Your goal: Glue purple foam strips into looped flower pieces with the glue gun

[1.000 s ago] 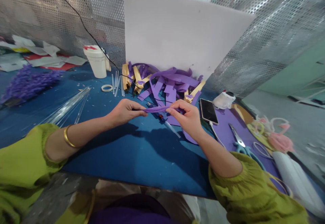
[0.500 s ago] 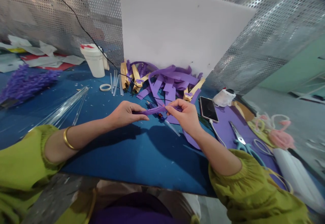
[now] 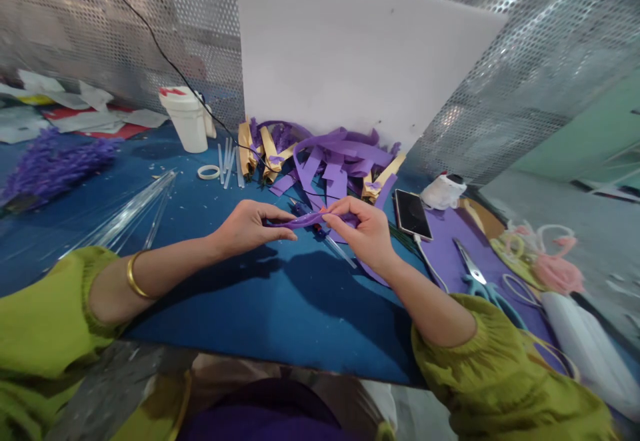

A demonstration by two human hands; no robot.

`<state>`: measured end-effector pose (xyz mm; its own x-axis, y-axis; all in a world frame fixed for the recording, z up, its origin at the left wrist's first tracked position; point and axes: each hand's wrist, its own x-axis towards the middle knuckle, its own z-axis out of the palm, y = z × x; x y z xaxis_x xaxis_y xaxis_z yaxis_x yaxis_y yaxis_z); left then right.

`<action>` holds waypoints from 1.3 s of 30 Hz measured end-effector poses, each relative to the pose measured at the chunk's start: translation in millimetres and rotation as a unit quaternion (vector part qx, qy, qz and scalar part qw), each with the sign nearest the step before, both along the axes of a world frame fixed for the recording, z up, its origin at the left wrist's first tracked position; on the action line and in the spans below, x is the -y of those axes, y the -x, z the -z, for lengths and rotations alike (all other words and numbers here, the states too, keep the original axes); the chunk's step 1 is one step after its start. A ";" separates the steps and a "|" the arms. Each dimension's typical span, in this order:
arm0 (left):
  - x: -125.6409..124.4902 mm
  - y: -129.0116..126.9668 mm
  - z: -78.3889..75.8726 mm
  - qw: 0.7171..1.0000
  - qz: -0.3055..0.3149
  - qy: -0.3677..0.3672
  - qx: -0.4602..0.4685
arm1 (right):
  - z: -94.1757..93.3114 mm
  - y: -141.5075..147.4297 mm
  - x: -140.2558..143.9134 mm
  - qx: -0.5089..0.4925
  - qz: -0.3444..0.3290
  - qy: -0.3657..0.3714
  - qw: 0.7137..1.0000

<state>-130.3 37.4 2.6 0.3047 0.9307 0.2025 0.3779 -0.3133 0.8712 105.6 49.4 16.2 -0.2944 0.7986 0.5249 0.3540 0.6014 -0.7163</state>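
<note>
Against the frame half a second before, I found little altered: my left hand (image 3: 249, 225) and right hand (image 3: 364, 229) stayed over the blue table (image 3: 260, 301), the view had shifted slightly, and the purple strip (image 3: 305, 219) between them sagged a touch more in its middle. The left fingers were closed together, pinching the strip's left end; the right thumb and forefinger were pinched on its right end. The strip hung just above the table, in front of the pile of purple and tan offcuts (image 3: 325, 161).

Containers: a white lidded tub (image 3: 187, 119) stood at the back left, with red marks on its lid; its contents did not show. A small white bottle with a dark cap (image 3: 443, 191) lay beside the phone (image 3: 412, 214); I could not see what it held.

Writing: I could read none; the red marks on the tub lid were too small to make out.

Also noted: a roll of tape (image 3: 209, 172) near clear rods (image 3: 127, 211), scissors (image 3: 480, 281) on a purple sheet (image 3: 450, 254), a heap of purple flowers (image 3: 53, 164) at far left, a white board (image 3: 360, 61) propped behind the offcuts
</note>
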 end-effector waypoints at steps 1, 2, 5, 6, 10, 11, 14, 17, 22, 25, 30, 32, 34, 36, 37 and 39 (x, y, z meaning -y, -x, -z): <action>-0.2 0.3 1.0 1.000 -0.004 -0.005 -0.004 | 0.5 0.2 0.4 0.007 -0.004 -0.006 1.000; -0.5 0.7 2.0 1.000 -0.007 -0.012 -0.008 | 1.0 0.4 0.8 0.013 -0.006 -0.015 1.000; -2.9 2.6 4.2 0.999 -0.007 -0.029 -0.023 | 2.3 1.0 1.4 0.027 -0.009 -0.047 0.998; -3.8 3.5 4.5 0.999 -0.009 -0.034 -0.032 | 2.6 1.0 1.4 0.031 -0.008 -0.058 0.998; -5.6 6.3 3.1 0.990 -0.032 -0.079 -0.114 | 4.5 0.6 0.8 0.055 -0.013 -0.095 0.994; -5.3 6.5 2.5 0.987 -0.033 -0.092 -0.131 | 5.3 0.4 0.8 0.061 -0.020 -0.104 0.993; -3.1 4.7 1.4 0.990 -0.009 -0.073 -0.120 | 7.8 0.3 1.6 0.080 -0.049 -0.128 0.987; -0.4 0.7 1.9 0.998 0.022 0.006 -0.057 | 8.9 0.4 3.1 0.103 -0.061 -0.131 0.984; 2.6 -3.8 2.5 0.997 0.000 0.080 0.004 | 7.7 1.9 4.1 0.087 -0.048 -0.115 0.988; 3.9 -4.0 2.6 0.997 -0.014 0.070 0.019 | 8.5 4.0 3.5 0.046 -0.032 -0.092 0.994; 6.1 -4.8 1.3 0.997 -0.018 0.067 0.024 | 12.1 6.2 2.8 -0.005 -0.017 -0.030 0.999; 6.7 -5.6 0.3 0.996 -0.006 0.080 0.034 | 12.6 6.3 2.6 -0.009 -0.031 -0.042 0.999; 6.9 -6.5 -0.5 0.994 0.005 0.096 0.045 | 12.6 6.1 2.5 -0.001 -0.055 -0.073 0.996; 7.2 -7.4 -1.5 0.994 0.011 0.103 0.044 | 12.4 6.0 2.6 0.014 -0.081 -0.105 0.991; 7.5 -7.8 -2.2 0.994 0.012 0.101 0.041 | 12.4 6.0 2.6 0.021 -0.089 -0.117 0.989; 8.4 -8.6 -3.7 0.994 0.011 0.097 0.042 | 12.7 6.0 2.7 0.028 -0.098 -0.131 0.986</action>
